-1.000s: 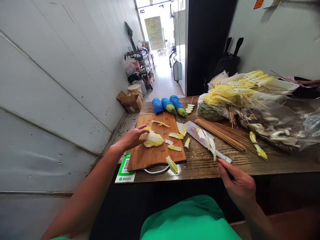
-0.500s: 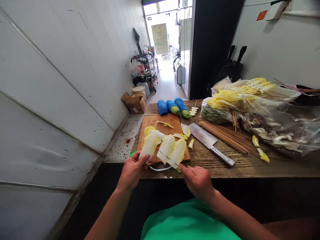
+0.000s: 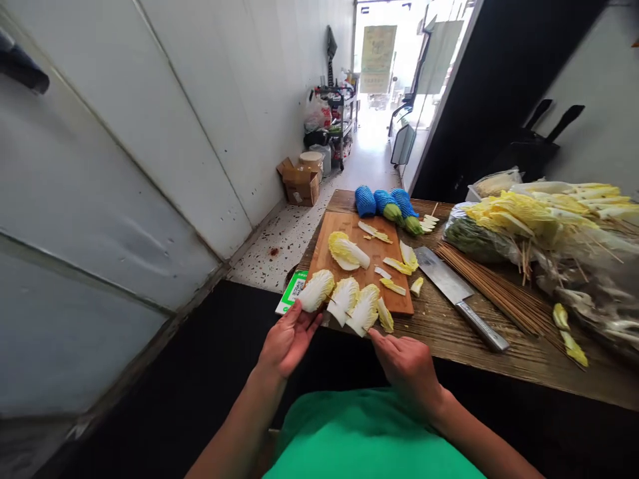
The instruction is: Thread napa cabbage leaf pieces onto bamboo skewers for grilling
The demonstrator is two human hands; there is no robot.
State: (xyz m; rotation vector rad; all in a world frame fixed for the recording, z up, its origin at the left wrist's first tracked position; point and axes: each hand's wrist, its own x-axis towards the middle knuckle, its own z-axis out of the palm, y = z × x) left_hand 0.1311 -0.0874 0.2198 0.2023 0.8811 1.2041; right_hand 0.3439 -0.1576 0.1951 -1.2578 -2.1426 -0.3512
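Observation:
My left hand pinches the lower end of a pale cabbage leaf at the near left corner of the cutting board. My right hand is closed around the end of a thin wooden skewer, which is mostly hidden by leaves and fingers. Two pieces of cabbage leaf are threaded side by side on it, between my hands. Whether the skewer's tip has entered the left leaf, I cannot tell. On the cutting board lie a larger cabbage piece and several narrow strips.
A cleaver lies right of the board, beside a bundle of bare skewers. Skewered cabbage is piled on bags at the right. Blue-netted green vegetables stand behind the board. A green QR-code card sits at its left.
My view has swung left, so the table appears farther right. The left leaf has turned and tilts toward the skewered pieces. The larger cabbage piece on the board now shows fully.

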